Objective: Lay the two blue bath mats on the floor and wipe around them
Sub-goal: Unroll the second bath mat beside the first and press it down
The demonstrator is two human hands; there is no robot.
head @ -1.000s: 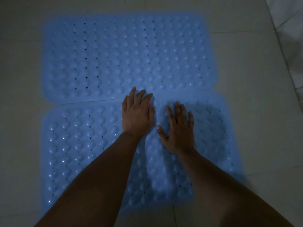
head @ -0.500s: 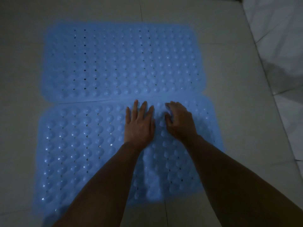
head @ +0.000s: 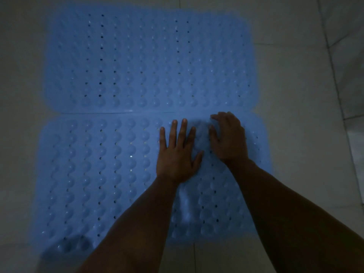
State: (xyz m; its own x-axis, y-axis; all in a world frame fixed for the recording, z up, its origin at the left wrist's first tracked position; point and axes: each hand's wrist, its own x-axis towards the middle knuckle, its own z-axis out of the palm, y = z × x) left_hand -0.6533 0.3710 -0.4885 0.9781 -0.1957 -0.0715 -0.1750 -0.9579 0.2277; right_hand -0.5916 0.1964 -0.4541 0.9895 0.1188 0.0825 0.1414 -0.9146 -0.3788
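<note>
Now, L to R: near mat point(head: 94, 174) lies flat on the tile floor point(head: 19, 119), edge touching the far mat point(head: 149, 60). Left hand point(head: 177, 154) has stayed flat on the near mat, fingers straight and spread, pressing. Right hand point(head: 229, 138) was flat a sec ago; its fingers have since curled, tips digging in just beside the seam, prob. nudging the mat. A raised ridge runs between the hands, so laying isn't finished; wiping not begun.

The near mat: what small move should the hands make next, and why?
Probably press the raised ridge flat. The near mat bulges between the left hand, which lies flat, and the right hand, whose fingers are curled. The far mat looks flat already.
</note>
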